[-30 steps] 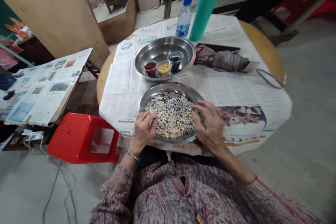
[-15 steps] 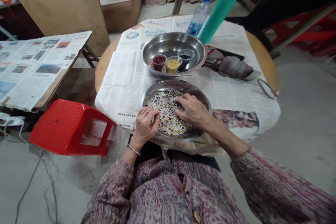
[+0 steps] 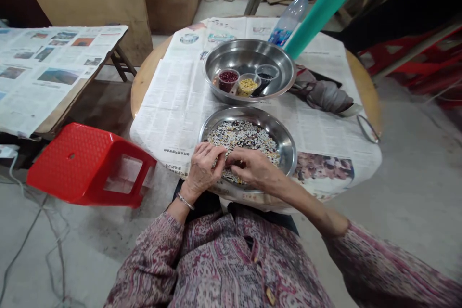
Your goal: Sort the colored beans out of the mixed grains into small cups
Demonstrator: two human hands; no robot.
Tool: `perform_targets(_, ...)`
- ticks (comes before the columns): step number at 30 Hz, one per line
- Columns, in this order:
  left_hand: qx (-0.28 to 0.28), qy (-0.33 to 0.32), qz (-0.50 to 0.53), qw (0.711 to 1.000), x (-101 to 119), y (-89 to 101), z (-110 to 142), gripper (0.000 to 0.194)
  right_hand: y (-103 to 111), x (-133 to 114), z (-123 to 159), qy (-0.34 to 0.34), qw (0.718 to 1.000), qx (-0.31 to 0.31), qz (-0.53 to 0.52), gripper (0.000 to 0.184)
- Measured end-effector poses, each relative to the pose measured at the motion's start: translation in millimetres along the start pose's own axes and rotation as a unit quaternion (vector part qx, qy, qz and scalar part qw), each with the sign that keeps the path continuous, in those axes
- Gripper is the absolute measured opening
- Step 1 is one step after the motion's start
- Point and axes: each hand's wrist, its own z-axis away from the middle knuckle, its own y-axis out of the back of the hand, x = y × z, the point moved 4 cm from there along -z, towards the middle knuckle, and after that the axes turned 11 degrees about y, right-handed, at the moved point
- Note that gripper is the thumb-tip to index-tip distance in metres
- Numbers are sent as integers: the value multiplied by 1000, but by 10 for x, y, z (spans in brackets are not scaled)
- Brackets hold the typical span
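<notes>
A steel pan (image 3: 287, 147) full of mixed white, dark and yellow grains (image 3: 245, 137) sits on the newspaper in front of me. My left hand (image 3: 204, 169) rests at the pan's near left rim with its fingers curled together. My right hand (image 3: 252, 168) lies in the grains right beside it, fingertips pinched and almost touching the left hand. What either hand holds is too small to see. Behind stands a second steel pan (image 3: 220, 60) with three small cups: red beans (image 3: 228, 78), yellow grains (image 3: 247, 86), black beans (image 3: 266, 77).
A newspaper (image 3: 173, 101) covers the round wooden table (image 3: 142, 84). A water bottle (image 3: 288, 24), a tall green flask (image 3: 319, 7) and a folded grey umbrella (image 3: 327, 96) lie at the back right. A red plastic stool (image 3: 79, 166) stands left, next to another paper-covered table (image 3: 46, 65).
My right hand has moved from the pan's right rim across the grains to the near left, meeting my left hand. The view has shifted so the table sits further right.
</notes>
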Motion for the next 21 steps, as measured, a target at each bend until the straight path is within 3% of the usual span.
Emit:
perform_targets(5, 7, -5, 9, 1000, 0, 3, 4, 10, -151, -63, 156, 98, 995, -30, 20, 23)
perform_targets(9, 2, 4, 18, 1000, -12, -2, 8, 10, -168, 85, 118, 121, 991, -28, 58, 27)
perform_targets(12, 5, 1, 18, 1000, -15, -3, 7, 11, -46, 267, 28, 88, 989, 4, 115, 29)
perform_targets(17, 16, -9, 18, 1000, -17, -2, -1, 10, 267, 543, -63, -34, 971, 106, 213, 26)
perform_targets(21, 11, -3, 17, 1000, -25, -6, -4, 11, 247, 571, -120, -53, 976, 67, 202, 32)
